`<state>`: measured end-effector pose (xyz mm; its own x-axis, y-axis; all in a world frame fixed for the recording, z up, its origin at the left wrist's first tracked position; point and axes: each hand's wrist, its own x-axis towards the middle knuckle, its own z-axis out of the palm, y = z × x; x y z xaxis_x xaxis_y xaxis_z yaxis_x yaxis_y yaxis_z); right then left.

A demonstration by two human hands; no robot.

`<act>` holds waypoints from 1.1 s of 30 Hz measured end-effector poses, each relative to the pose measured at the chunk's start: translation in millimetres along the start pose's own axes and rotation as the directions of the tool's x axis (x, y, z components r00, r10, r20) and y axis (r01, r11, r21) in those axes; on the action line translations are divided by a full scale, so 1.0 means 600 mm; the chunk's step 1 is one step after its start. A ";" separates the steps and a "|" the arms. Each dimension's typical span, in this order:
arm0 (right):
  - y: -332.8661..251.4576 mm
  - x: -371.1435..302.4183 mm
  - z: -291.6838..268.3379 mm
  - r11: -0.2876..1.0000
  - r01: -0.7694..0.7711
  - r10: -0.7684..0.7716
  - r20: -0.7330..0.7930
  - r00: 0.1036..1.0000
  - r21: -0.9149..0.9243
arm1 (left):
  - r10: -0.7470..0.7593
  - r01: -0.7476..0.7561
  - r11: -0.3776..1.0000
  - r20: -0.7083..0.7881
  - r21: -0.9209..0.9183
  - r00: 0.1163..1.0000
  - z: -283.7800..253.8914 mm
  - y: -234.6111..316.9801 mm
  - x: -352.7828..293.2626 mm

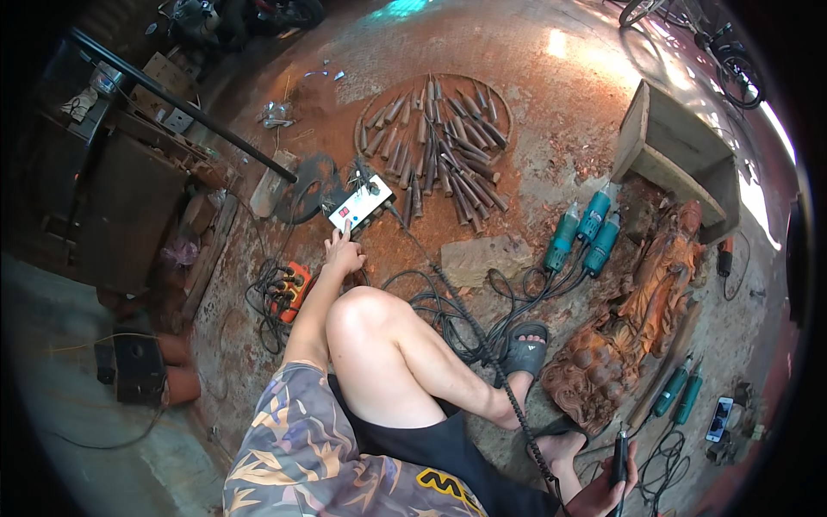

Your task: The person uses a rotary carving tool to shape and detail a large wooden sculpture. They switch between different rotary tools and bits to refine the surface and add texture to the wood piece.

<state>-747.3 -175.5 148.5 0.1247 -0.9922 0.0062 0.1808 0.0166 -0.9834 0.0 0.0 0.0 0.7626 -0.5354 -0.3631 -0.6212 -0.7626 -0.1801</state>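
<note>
My left hand [345, 254] reaches forward with its index finger stretched onto the front of a white control box [362, 205], near a blue button. It holds nothing, and its other fingers are loosely bent. At the lower right, my right hand [603, 495] is wrapped round a slim black rotary handpiece [619, 461], its tip pointing up. A coiled black cord [482, 334] runs from the box across my leg towards my right hand. Beside the handpiece lies a carved reddish-brown wooden figure [642, 319].
Several wooden-handled carving chisels [444, 146] fan out over a round tray ahead. Green power tools [594, 215] with tangled cables lie left of the carving. A wooden box [680, 138] stands behind it. An orange power strip [293, 289] sits by my left forearm; a phone [720, 419] is far right.
</note>
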 end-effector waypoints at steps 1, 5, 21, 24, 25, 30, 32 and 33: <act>-0.012 0.005 0.025 1.000 0.008 -0.008 -0.035 0.999 -0.001 | -0.011 0.011 0.999 -0.009 0.052 1.000 -0.003 0.003 -0.008; -0.062 -0.011 0.097 0.996 -0.084 0.083 -0.241 0.967 0.008 | -0.032 0.035 0.975 -0.020 0.219 0.999 0.002 0.022 -0.014; -0.049 -0.077 0.121 0.940 -0.106 0.049 -0.177 0.983 -0.326 | 0.765 -0.176 0.127 -0.017 -0.976 0.643 -0.270 0.475 -0.460; -0.035 -0.060 0.114 0.874 0.039 -0.048 -0.006 0.999 -0.484 | 0.859 0.171 0.371 0.407 -0.913 0.311 -0.187 0.642 -0.604; -0.025 -0.054 0.112 0.835 0.118 -0.109 0.048 0.993 -0.537 | 0.929 0.370 0.167 0.272 -0.914 0.253 -0.167 0.672 -0.626; 0.007 -0.040 0.096 0.875 0.021 -0.015 0.016 1.000 -0.484 | 0.932 0.529 0.063 0.239 -0.847 0.272 -0.135 0.712 -0.636; 0.010 -0.038 0.099 0.842 0.010 0.008 0.030 1.000 -0.540 | 0.921 0.562 0.130 0.309 -0.817 0.237 -0.137 0.719 -0.625; 0.010 -0.037 0.101 0.817 -0.002 0.026 0.035 0.999 -0.577 | 0.926 0.581 0.121 0.303 -0.805 0.226 -0.138 0.724 -0.620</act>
<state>-689.9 -146.2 153.7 0.1631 -0.9865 -0.0135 -0.4149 -0.0562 -0.9081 -538.4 -162.1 132.3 -0.4574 -0.7170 -0.5259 0.5130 -0.6959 0.5025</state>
